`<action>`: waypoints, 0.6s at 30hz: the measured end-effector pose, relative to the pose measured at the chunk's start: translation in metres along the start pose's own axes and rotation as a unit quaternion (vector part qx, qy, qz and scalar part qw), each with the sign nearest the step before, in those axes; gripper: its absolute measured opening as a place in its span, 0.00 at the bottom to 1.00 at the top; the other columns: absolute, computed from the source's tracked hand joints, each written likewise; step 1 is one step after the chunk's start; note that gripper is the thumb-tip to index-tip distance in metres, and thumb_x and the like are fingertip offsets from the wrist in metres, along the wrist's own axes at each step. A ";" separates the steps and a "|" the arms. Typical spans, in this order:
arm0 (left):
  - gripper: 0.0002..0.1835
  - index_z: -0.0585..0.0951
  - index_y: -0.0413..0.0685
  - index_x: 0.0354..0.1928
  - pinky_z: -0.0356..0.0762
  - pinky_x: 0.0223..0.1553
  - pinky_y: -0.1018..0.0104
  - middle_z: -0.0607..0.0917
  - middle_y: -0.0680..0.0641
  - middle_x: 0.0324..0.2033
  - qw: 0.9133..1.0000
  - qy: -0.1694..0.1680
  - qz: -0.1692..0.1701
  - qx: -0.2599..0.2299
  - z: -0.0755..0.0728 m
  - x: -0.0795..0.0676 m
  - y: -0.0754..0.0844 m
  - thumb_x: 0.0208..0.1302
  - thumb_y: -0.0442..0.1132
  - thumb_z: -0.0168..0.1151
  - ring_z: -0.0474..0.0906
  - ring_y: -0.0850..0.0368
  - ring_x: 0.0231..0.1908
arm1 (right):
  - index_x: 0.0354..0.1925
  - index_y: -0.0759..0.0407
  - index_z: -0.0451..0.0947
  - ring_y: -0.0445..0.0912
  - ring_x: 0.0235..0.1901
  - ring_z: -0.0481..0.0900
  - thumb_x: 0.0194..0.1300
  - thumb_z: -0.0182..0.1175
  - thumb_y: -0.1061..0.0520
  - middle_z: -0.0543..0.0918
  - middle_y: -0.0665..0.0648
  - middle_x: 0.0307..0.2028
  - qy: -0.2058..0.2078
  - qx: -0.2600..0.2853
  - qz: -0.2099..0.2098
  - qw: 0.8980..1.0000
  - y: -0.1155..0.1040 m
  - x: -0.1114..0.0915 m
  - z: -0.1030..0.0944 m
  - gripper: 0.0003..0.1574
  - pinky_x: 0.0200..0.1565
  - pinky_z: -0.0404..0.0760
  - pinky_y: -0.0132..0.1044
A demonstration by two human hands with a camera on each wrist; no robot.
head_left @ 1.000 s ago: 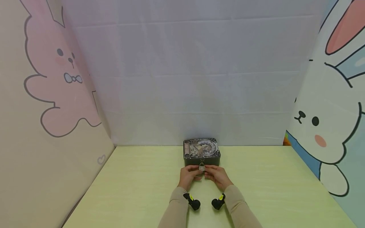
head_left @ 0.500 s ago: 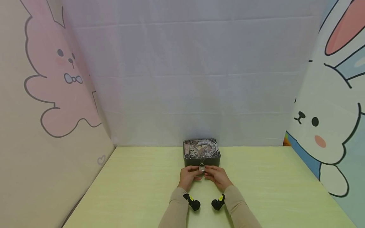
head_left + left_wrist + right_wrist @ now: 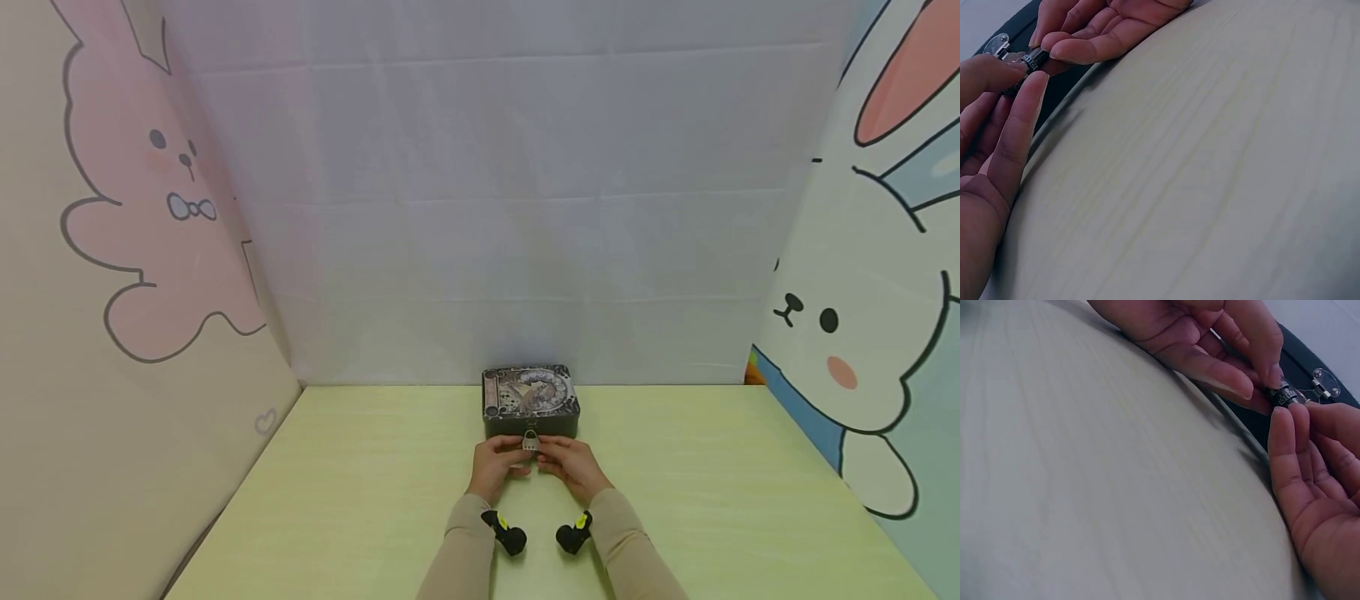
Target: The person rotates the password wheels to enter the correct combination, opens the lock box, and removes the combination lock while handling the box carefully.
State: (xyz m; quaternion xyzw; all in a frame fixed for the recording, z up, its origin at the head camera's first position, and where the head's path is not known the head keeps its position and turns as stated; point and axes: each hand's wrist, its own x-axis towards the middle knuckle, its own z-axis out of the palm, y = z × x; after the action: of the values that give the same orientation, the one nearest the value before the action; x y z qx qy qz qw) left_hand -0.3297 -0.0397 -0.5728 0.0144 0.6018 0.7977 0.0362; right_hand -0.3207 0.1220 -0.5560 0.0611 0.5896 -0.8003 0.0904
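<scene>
A small silver combination padlock [image 3: 531, 442] hangs at the front of a dark box [image 3: 529, 393] with an ornate printed lid, which is closed. From the left side, my left hand [image 3: 495, 467] pinches the padlock between thumb and fingers. My right hand [image 3: 576, 467] pinches its other end. Numbered dials [image 3: 1034, 59] show between the fingertips in the left wrist view. Beside the padlock, the box's metal clasp [image 3: 1324, 384] is visible in the right wrist view. Part of the padlock's body is covered by the fingers.
The box stands at the back edge of a pale yellow-green table [image 3: 375, 492], close to a white cloth backdrop [image 3: 480, 208]. Side panels with printed rabbits flank the table. A black wrist camera [image 3: 512, 537] sits on each sleeve's inner side.
</scene>
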 end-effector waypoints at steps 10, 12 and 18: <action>0.17 0.79 0.19 0.47 0.89 0.33 0.58 0.86 0.36 0.38 1.000 0.002 -0.003 -0.012 0.001 -0.003 0.003 0.55 0.17 0.66 0.85 0.53 0.31 | 0.61 0.82 0.68 0.41 0.30 0.82 0.71 0.56 0.69 0.83 0.56 0.35 -0.005 0.000 0.002 1.000 0.000 0.000 -0.001 0.24 0.37 0.86 0.32; 0.17 0.79 0.19 0.48 0.89 0.33 0.58 0.86 0.34 0.39 1.000 0.001 -0.002 -0.013 0.000 -0.003 0.002 0.55 0.17 0.66 0.85 0.53 0.31 | 0.61 0.82 0.68 0.41 0.31 0.82 0.71 0.55 0.69 0.83 0.56 0.36 -0.008 -0.001 0.002 1.000 0.000 0.001 -0.002 0.24 0.37 0.86 0.32; 0.17 0.78 0.18 0.49 0.89 0.33 0.58 0.86 0.33 0.39 1.000 0.001 0.001 -0.006 0.000 -0.002 0.002 0.55 0.18 0.66 0.85 0.55 0.30 | 0.61 0.83 0.67 0.42 0.31 0.82 0.71 0.55 0.69 0.82 0.57 0.37 -0.008 0.001 0.000 1.000 0.000 0.000 -0.001 0.24 0.38 0.87 0.33</action>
State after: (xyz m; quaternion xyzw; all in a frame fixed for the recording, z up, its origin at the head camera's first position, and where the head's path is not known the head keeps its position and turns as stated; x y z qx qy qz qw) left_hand -0.3278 -0.0404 -0.5710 0.0143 0.5974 0.8011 0.0349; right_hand -0.3206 0.1234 -0.5562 0.0548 0.5885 -0.8011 0.0949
